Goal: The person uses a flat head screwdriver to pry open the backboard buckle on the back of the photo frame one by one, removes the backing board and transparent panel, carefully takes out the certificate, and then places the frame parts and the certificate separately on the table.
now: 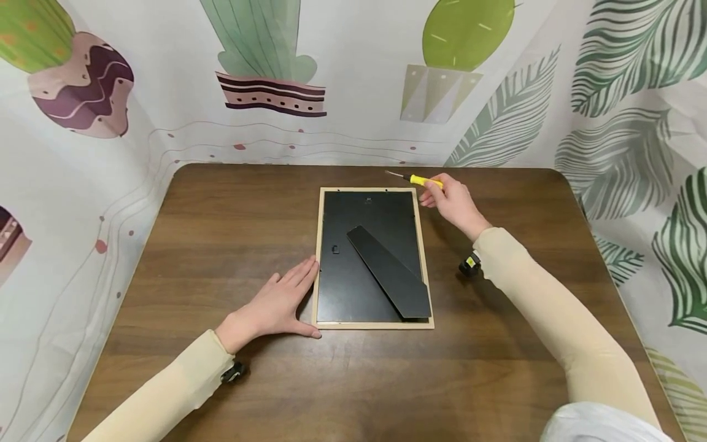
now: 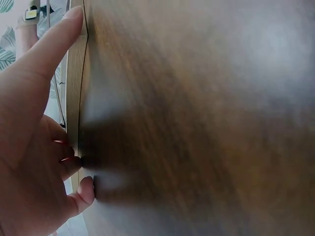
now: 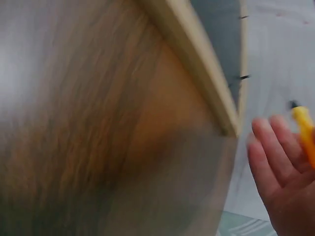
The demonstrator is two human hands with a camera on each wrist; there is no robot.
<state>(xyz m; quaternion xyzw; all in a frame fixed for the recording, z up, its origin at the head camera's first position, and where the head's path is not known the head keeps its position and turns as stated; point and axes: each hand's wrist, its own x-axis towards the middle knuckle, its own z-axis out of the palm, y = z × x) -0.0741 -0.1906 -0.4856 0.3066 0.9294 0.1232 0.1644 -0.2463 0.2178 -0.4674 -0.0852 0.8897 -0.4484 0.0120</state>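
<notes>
A picture frame [image 1: 345, 288] with a pale wooden border lies face down, its black backing up. Its black easel leg [image 1: 389, 273] slants across the backing towards the lower right corner. My left hand [image 1: 276, 304] rests against the frame's left side, fingers extended along the edge and thumb at the lower left corner. Beyond the frame's upper right corner, my right hand [image 1: 453, 199] holds a yellow-handled screwdriver [image 1: 421, 180], its thin shaft pointing left above the table. In the right wrist view the handle [image 3: 304, 123] shows only partly, at the right edge.
The brown wooden table [image 1: 232, 221] extends around the frame. Small dark tabs line the frame's inner edge, and a hanger [image 1: 335, 249] sits on the backing. A printed cloth [image 1: 364, 135] with cacti and leaves hangs behind the table.
</notes>
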